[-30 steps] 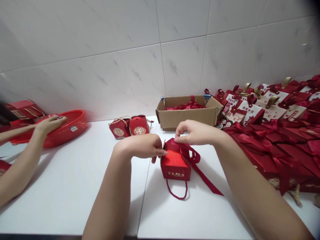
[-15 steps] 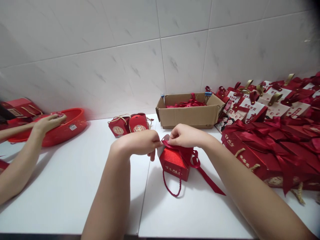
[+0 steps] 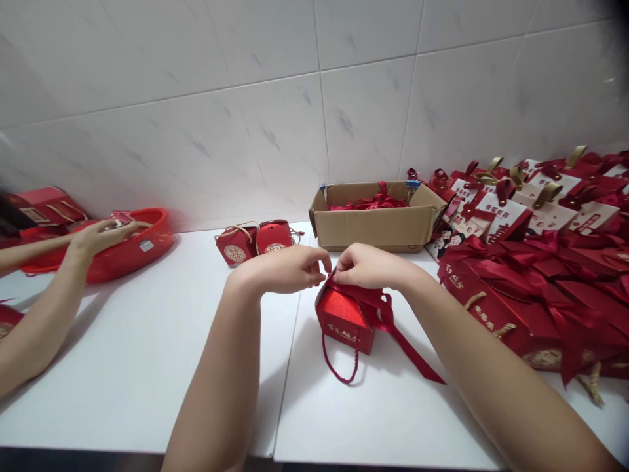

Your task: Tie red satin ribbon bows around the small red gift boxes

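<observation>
box (image 3: 343, 313), one, with one ribbon (image 3: 394, 329)

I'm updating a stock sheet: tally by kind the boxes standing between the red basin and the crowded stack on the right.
Cardboard box: 1
Red boxes with round gold emblems: 2
Red box with red cord handle: 1
Total: 4

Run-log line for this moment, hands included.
red box: on white table | left hand: at its top edge, grip unclear | right hand: pinching dark-red ribbon | cardboard carton: behind
</observation>
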Action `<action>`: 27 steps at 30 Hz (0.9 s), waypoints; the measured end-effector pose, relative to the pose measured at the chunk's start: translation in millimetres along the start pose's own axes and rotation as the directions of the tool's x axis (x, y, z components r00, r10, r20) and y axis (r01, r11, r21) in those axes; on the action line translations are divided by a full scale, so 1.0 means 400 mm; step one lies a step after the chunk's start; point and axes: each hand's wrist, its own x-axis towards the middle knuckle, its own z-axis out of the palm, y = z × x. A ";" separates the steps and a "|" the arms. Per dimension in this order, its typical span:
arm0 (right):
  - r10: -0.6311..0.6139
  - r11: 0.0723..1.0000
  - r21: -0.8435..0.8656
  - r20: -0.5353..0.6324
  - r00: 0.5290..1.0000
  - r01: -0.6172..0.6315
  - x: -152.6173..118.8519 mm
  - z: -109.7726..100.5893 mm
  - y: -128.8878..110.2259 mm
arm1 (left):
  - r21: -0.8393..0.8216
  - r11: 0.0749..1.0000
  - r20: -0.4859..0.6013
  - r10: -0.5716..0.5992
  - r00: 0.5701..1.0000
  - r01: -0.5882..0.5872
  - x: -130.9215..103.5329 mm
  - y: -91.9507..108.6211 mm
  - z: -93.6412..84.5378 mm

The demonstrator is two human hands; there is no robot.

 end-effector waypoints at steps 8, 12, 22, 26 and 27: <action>0.009 0.997 0.079 0.009 1.000 -0.009 0.002 -0.006 -0.002 | -0.020 1.000 0.001 -0.009 1.000 0.009 0.010 -0.007 0.004; 0.034 0.997 0.070 0.007 0.999 -0.034 0.009 -0.007 0.001 | -0.031 0.999 0.000 -0.029 1.000 0.029 0.020 -0.012 0.009; 0.010 0.998 0.064 -0.024 1.000 -0.009 0.006 -0.007 -0.001 | -0.019 0.999 0.008 -0.043 0.999 0.043 0.023 -0.002 0.010; -0.015 0.997 0.074 -0.043 0.999 0.018 0.004 -0.009 -0.005 | -0.034 0.999 -0.036 -0.041 0.998 0.040 0.025 -0.006 0.008; -0.033 0.996 0.076 -0.045 0.998 0.036 0.000 -0.014 -0.007 | -0.052 0.998 -0.061 -0.038 0.997 0.035 0.022 -0.008 0.006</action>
